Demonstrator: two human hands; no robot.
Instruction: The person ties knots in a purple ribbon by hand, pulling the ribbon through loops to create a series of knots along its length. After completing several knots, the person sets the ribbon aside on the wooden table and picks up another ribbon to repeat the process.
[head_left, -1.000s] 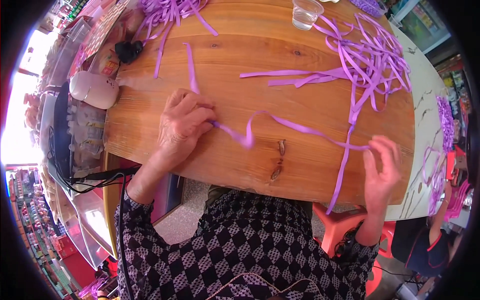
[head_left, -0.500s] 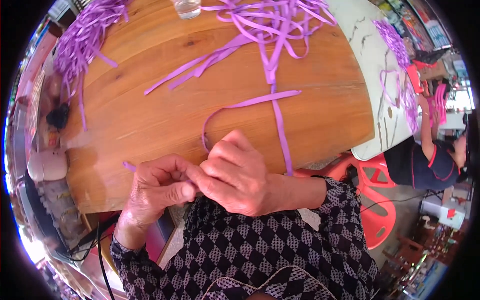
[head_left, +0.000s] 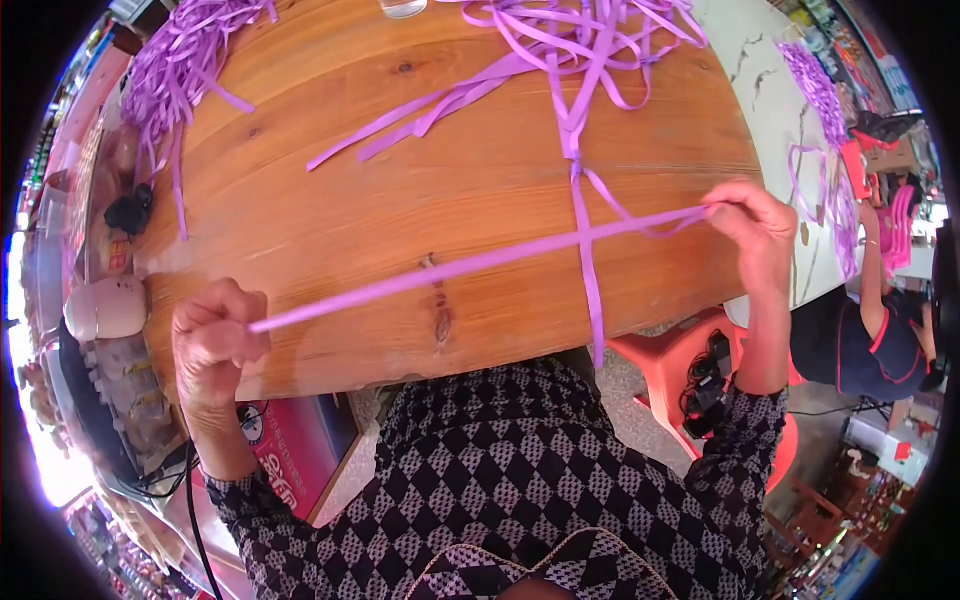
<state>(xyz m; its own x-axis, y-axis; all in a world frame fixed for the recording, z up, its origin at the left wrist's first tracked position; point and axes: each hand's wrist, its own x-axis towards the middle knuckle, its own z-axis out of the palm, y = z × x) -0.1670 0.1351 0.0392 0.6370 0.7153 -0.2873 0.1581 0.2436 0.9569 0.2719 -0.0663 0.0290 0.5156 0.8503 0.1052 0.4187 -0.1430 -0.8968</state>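
A purple ribbon (head_left: pixel 450 270) is stretched taut above the wooden table, rising from left to right. My left hand (head_left: pixel 220 330) is closed round one end, near the table's left front. Its other part is pinched between the thumb and fingers of my right hand (head_left: pixel 755 225), over the table's right side; a loose length curls back from there. The stretched ribbon crosses over a long purple strand (head_left: pixel 590 270) that hangs past the table's front edge. That strand leads up to a tangled heap of purple ribbons (head_left: pixel 580 50) at the back.
Another bundle of purple ribbons (head_left: pixel 190 75) lies at the wooden table's (head_left: pixel 400 180) back left, and a glass (head_left: pixel 403 8) stands at the far edge. A white marbled table (head_left: pixel 750 60) adjoins on the right, above a red plastic stool (head_left: pixel 650 360). Another person (head_left: pixel 860 330) is at the far right.
My hands were together near the table's front edge, fingers on the ribbon. Now they have moved wide apart, left and right, and the curled ribbon is pulled straight between them.
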